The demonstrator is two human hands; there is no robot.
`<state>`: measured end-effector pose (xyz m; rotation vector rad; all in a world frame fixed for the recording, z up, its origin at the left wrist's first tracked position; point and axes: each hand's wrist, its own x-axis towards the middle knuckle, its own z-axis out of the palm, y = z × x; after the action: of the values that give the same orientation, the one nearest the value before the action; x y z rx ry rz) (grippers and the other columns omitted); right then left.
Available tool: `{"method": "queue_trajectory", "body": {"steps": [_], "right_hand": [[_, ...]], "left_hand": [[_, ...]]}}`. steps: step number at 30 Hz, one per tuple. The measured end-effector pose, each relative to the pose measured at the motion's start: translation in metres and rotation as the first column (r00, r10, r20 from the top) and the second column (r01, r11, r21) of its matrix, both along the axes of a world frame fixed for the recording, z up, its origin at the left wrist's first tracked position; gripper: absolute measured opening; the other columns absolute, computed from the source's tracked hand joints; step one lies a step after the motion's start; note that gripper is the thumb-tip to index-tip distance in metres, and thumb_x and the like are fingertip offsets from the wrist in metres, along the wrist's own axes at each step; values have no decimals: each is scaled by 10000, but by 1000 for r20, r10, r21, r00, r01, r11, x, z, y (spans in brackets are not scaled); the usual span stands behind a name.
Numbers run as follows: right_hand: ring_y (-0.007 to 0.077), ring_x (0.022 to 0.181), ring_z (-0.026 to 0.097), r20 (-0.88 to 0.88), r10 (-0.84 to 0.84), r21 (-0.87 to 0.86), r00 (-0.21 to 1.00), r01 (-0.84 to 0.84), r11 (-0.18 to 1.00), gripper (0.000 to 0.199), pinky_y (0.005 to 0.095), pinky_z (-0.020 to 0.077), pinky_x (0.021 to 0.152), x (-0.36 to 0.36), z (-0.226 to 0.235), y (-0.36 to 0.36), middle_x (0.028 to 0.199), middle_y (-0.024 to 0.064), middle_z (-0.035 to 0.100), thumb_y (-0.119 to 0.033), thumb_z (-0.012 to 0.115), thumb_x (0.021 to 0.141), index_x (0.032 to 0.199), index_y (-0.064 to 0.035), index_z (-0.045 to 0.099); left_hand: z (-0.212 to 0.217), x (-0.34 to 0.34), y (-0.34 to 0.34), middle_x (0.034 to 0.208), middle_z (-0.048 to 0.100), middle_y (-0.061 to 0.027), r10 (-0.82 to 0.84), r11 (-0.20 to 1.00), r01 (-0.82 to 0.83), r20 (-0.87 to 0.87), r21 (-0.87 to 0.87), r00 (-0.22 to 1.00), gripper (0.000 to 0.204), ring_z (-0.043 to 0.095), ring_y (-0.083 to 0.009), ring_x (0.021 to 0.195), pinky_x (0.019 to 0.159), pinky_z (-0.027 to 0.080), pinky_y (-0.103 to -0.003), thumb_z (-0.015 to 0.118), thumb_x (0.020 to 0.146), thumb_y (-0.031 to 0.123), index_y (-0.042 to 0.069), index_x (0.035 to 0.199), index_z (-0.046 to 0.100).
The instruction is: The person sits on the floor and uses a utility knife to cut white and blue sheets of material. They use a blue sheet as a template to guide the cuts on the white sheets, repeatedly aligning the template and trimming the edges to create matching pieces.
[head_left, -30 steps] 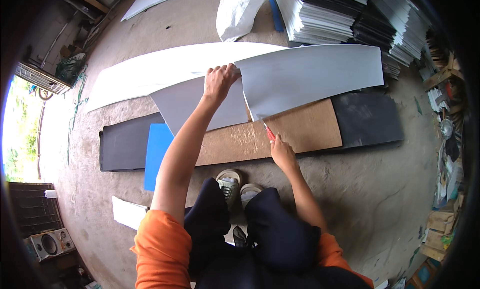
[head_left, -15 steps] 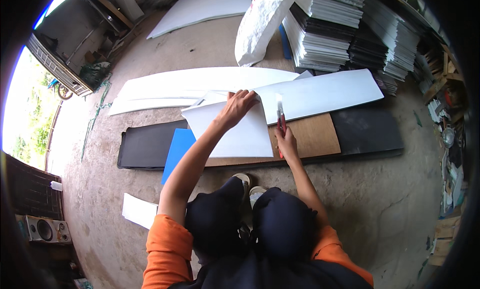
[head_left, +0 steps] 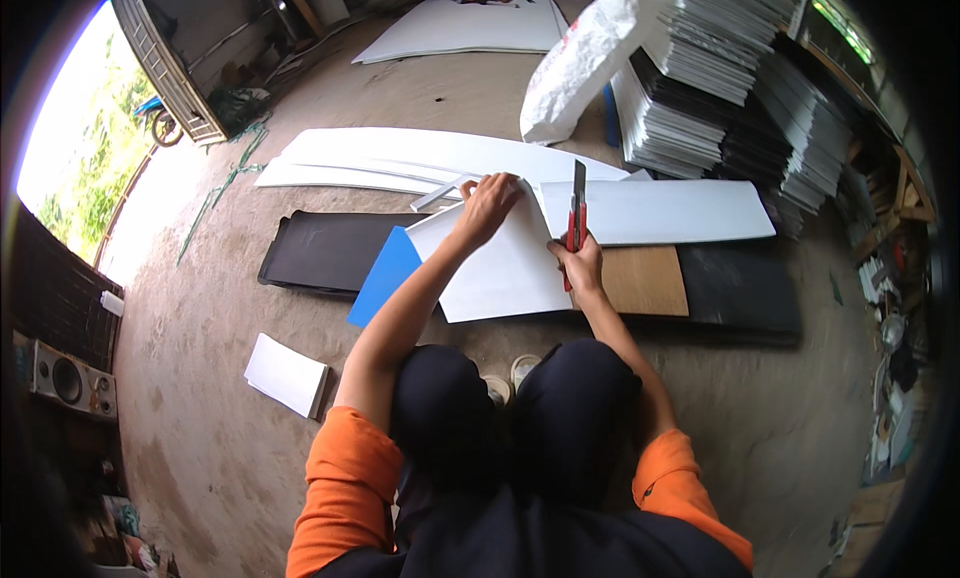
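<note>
My left hand [head_left: 487, 206] is closed on the raised far edge of a white sheet [head_left: 495, 268], which slants down toward me over a brown wooden board [head_left: 645, 281]. My right hand [head_left: 583, 266] grips a red utility knife [head_left: 577, 223], its blade pointing up and away, just beside the sheet's right edge. To the right lies a long white panel [head_left: 660, 213], partly behind the knife. A blue sheet [head_left: 385, 278] sticks out from under the held sheet on the left. Beneath all of these is a long dark pad [head_left: 745, 293].
Long white strips [head_left: 350, 156] lie beyond the pad. Small white pieces [head_left: 287, 375] are stacked on the floor at left. A white sack [head_left: 575, 83] leans near tall stacks of white and black sheets [head_left: 670, 128]. A large white panel [head_left: 460, 28] lies farther back.
The head view has shifted. The knife has turned more upright, its blade now plainly visible. The sheet stays in my left hand, and the long panel at right now lies less slanted.
</note>
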<state>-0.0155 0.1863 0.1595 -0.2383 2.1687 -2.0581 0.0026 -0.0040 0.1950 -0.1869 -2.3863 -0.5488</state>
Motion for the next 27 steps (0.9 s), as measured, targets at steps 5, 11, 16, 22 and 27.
{"method": "queue_trajectory", "body": {"steps": [5,11,16,22,27], "right_hand": [[86,538,510,96,-30,-132,995,42,990,244,231,419,477,-11,-26,-14,681,5,548,-65,712,672,816,-64,516],[74,533,494,417,117,-248,901,-11,969,280,222,414,475,-62,-93,-8,693,-22,518,-40,711,697,832,-121,479],[92,648,499,309,87,161,947,-143,977,192,250,451,540,-84,-162,0,761,10,512,-188,608,820,904,-45,512],[324,762,552,-169,73,726,983,75,683,318,395,445,695,-89,-198,40,812,174,549,-234,633,796,973,8,524],[350,908,516,-219,26,664,975,130,737,391,403,422,776,-90,-196,38,983,196,494,-173,648,779,1099,-4,498]], "left_hand": [[-46,21,-53,1137,460,-98,402,914,-404,59,30,914,491,379,-289,1121,927,230,-457,644,768,243,113,1194,437],[-187,67,-106,1232,420,-236,462,615,-635,440,467,770,650,453,-377,1129,890,382,-468,552,848,404,110,1347,256],[-205,77,-102,957,621,-214,268,509,-667,637,544,723,519,629,-260,860,743,478,-352,550,883,273,93,1324,345],[-186,54,-90,818,615,-209,325,560,-772,777,300,539,549,625,-269,732,702,477,-357,529,896,213,89,1369,280],[-210,27,-91,1197,438,-242,410,669,-703,667,243,622,524,435,-345,1082,925,362,-403,569,835,137,-13,1292,360]]}}
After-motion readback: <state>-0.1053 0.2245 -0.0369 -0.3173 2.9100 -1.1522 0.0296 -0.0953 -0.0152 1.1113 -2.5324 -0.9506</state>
